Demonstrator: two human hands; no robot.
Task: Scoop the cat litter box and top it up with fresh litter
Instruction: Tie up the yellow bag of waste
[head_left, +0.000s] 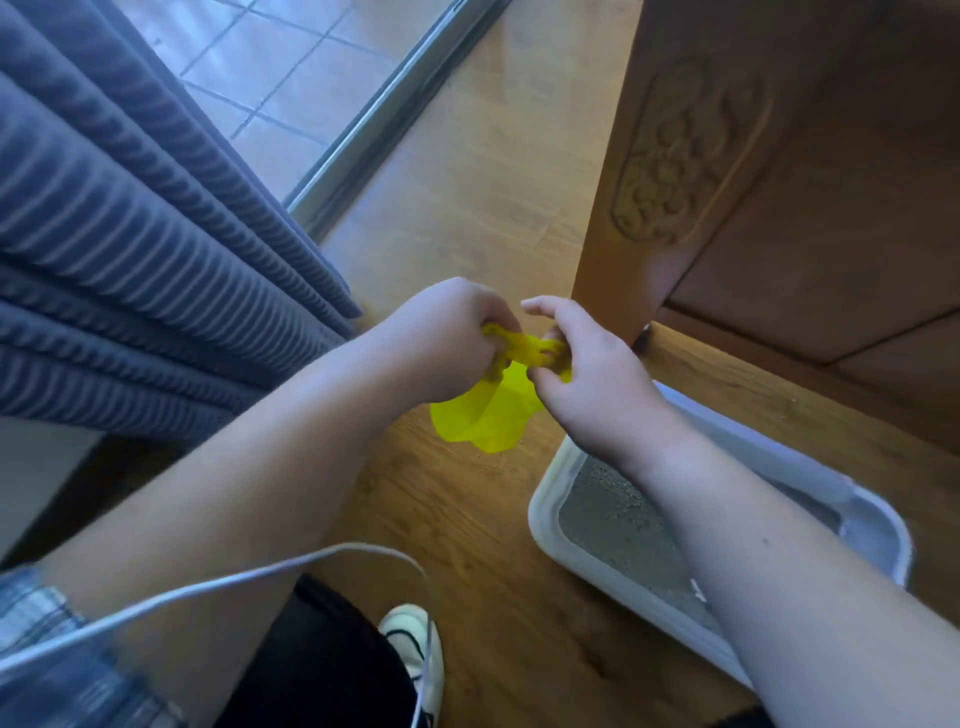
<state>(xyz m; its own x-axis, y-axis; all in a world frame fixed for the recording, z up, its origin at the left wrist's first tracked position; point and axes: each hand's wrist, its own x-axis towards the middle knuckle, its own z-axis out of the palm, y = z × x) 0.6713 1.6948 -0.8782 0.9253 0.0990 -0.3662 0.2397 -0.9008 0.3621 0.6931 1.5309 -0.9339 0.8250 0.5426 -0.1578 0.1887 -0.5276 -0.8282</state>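
A small yellow plastic bag (483, 415) hangs above the wooden floor in the middle of the head view. My left hand (447, 332) and my right hand (576, 364) both grip its twisted handles at the top, pulled together between them. The bag's body sags below my hands. A white litter box (545, 509) with grey litter (623, 530) inside stands on the floor at the lower right, partly hidden by my right forearm.
A carved wooden cabinet (753, 182) rises at the right, close to the box. Grey curtains (130, 234) hang at the left beside a sliding glass door track (374, 119). A white cable (260, 577) crosses the lower left. My white shoe (410, 644) rests on the floor.
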